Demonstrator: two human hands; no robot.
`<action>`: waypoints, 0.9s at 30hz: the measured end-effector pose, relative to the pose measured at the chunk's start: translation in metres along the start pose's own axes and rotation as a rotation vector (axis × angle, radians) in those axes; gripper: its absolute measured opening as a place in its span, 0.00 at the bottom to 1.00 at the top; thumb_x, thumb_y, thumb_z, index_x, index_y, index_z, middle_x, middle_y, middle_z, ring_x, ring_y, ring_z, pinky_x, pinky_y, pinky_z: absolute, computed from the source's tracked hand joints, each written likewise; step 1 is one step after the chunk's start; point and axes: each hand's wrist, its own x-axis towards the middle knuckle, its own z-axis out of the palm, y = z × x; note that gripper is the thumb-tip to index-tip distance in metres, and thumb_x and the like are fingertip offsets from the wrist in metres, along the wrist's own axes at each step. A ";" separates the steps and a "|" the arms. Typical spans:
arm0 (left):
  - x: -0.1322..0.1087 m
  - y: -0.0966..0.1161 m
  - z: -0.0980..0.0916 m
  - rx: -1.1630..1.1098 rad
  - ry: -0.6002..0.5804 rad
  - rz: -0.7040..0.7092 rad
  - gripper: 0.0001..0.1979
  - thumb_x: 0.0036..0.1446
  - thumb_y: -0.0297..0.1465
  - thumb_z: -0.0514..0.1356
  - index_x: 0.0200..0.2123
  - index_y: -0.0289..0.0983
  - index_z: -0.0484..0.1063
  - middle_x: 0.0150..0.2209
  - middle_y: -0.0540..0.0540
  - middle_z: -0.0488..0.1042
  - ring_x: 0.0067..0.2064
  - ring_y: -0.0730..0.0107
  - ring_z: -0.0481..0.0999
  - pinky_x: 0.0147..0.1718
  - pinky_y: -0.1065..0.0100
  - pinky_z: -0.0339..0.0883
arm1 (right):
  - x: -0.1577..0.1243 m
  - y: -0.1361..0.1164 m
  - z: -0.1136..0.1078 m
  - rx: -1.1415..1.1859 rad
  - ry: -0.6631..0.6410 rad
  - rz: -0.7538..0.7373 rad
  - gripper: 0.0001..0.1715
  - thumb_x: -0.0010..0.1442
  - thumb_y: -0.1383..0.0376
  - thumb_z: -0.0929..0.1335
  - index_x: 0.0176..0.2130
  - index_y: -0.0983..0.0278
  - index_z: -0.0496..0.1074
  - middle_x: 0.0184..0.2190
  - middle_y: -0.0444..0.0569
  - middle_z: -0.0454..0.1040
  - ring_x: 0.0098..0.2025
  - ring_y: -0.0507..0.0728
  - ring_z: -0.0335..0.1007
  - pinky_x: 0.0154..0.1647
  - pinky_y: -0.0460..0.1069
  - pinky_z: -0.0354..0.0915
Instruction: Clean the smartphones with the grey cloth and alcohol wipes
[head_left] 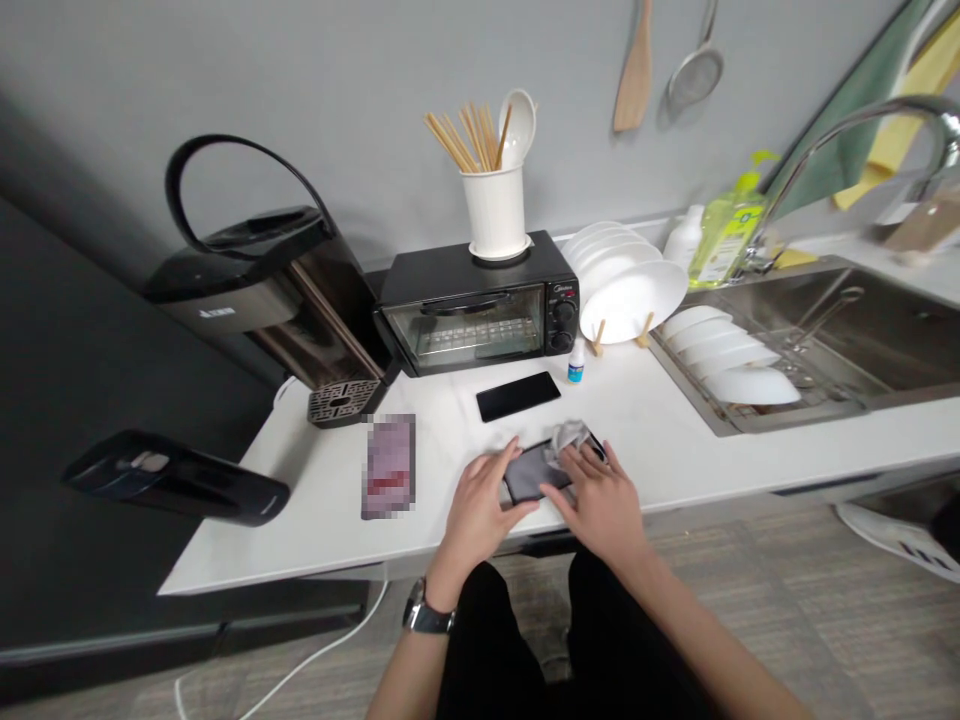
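Note:
A dark phone (534, 470) lies flat near the front edge of the white counter (300, 520). My left hand (480, 505) grips its left end, fingers curled over the edge. My right hand (596, 495) rests on its right part, fingers pressing a crumpled grey-white wipe (568, 436) against the screen. A second black phone (517, 395) lies a little farther back, untouched. A small blue-capped bottle (576, 362) stands behind it.
A black toaster oven (480, 305) with a white utensil holder (495, 210) stands at the back. Left are a black water dispenser (270, 290) and a blurred packet (390, 465). White plates (626, 285) in a rack and a steel sink (847, 330) lie to the right.

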 end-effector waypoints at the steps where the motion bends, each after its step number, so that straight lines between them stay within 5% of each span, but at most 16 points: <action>1: -0.001 -0.001 0.000 0.000 -0.003 0.003 0.47 0.58 0.33 0.70 0.74 0.49 0.49 0.62 0.44 0.73 0.61 0.54 0.69 0.62 0.51 0.63 | 0.002 -0.014 0.005 0.047 -0.008 -0.026 0.28 0.70 0.49 0.66 0.57 0.68 0.74 0.55 0.61 0.79 0.61 0.69 0.72 0.69 0.68 0.56; 6: -0.008 -0.005 0.002 0.043 0.029 -0.004 0.44 0.60 0.30 0.66 0.74 0.44 0.48 0.62 0.40 0.71 0.59 0.52 0.69 0.59 0.52 0.66 | 0.002 -0.054 0.010 0.283 -0.133 -0.173 0.21 0.70 0.51 0.67 0.52 0.64 0.75 0.51 0.55 0.81 0.57 0.63 0.75 0.73 0.66 0.51; 10: -0.009 -0.001 0.003 0.057 0.055 -0.065 0.45 0.59 0.36 0.69 0.74 0.48 0.50 0.63 0.43 0.71 0.61 0.52 0.69 0.60 0.51 0.65 | -0.004 -0.007 -0.012 0.242 -0.151 -0.176 0.16 0.72 0.54 0.66 0.53 0.58 0.75 0.51 0.50 0.82 0.58 0.61 0.75 0.73 0.66 0.50; 15: -0.003 0.003 0.002 0.046 0.049 -0.090 0.47 0.57 0.37 0.71 0.73 0.52 0.51 0.63 0.46 0.72 0.62 0.53 0.70 0.62 0.51 0.64 | 0.007 0.046 -0.020 0.063 -0.082 -0.120 0.21 0.74 0.55 0.64 0.58 0.63 0.73 0.54 0.56 0.80 0.60 0.64 0.74 0.71 0.68 0.53; 21: -0.002 -0.003 0.002 0.018 -0.015 -0.104 0.45 0.60 0.36 0.69 0.74 0.50 0.50 0.63 0.42 0.72 0.62 0.51 0.69 0.62 0.48 0.64 | 0.015 -0.005 0.015 0.127 -0.102 -0.144 0.38 0.67 0.44 0.68 0.58 0.73 0.73 0.55 0.66 0.78 0.60 0.70 0.72 0.70 0.66 0.58; 24: -0.004 -0.004 0.002 0.025 -0.020 -0.144 0.44 0.60 0.32 0.68 0.74 0.47 0.51 0.61 0.40 0.72 0.59 0.51 0.70 0.59 0.50 0.66 | 0.004 -0.027 0.017 0.271 -0.156 -0.231 0.37 0.66 0.43 0.68 0.59 0.69 0.72 0.56 0.61 0.78 0.62 0.67 0.71 0.71 0.65 0.58; 27: -0.005 -0.001 0.001 0.026 -0.022 -0.118 0.44 0.60 0.34 0.68 0.74 0.49 0.50 0.63 0.42 0.71 0.61 0.52 0.69 0.61 0.49 0.65 | -0.009 -0.017 0.003 0.317 -0.210 -0.236 0.30 0.69 0.47 0.68 0.61 0.62 0.71 0.58 0.54 0.78 0.62 0.64 0.72 0.71 0.64 0.58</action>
